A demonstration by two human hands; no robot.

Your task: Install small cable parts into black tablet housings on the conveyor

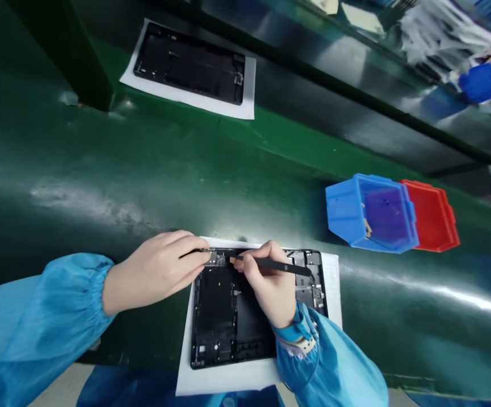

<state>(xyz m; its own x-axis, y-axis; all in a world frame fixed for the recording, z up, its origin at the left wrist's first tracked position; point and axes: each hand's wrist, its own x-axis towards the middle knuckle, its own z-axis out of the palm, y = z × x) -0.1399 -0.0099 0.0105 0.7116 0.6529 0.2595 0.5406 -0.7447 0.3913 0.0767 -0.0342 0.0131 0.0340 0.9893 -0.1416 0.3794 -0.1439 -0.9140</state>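
An open black tablet housing (215, 305) with small parts along its edges lies on a white sheet (332, 288) at the bench's front. My right hand (273, 282) is closed around black tweezers (285, 265), whose tips point left toward the housing's upper edge. At the upper left corner, my left hand (160, 271) has its fingers drawn together against the housing. A dark sliver shows between them, but I cannot make out what it is. My right forearm hides part of the housing's lower right.
A second black housing (194, 65) lies on white sheeting at the back. To the right stand a blue bin (343, 212) with a few small pieces inside and a red bin (432, 217). A green post (71, 56) rises at back left. A shelf (313, 85) runs along the back.
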